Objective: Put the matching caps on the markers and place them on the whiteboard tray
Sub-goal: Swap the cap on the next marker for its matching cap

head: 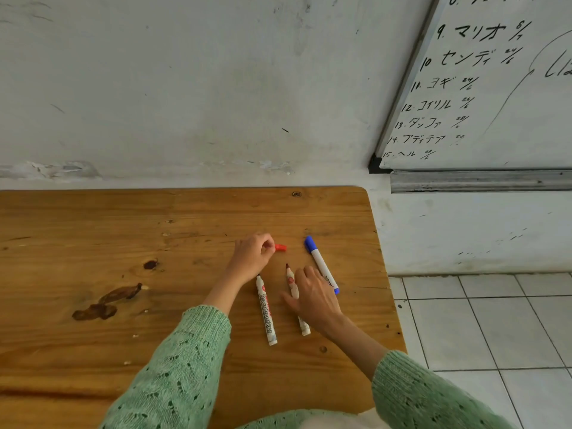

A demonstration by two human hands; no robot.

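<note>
On table (93,230): three markers, one blue-capped (320,263); left fingers (268,246) pinch red cap (281,248); right hand (312,297) open.

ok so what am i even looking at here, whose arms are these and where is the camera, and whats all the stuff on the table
There is no machine here: these are a person's own two arms in green knitted sleeves, seen from a wide-angle camera worn on their head that looks forward and down.

The surface is a wooden table against a wall. On it lie three markers. The blue marker already wears its cap. The red marker and another uncapped marker lie with bare tips pointing away from the person.

The left hand pinches a small red cap at the fingertips. The right hand rests over the red marker, seemingly about to pick it up; whether it grips it yet is unclear.

At the upper right hangs a whiteboard with its metal tray underneath.
</note>
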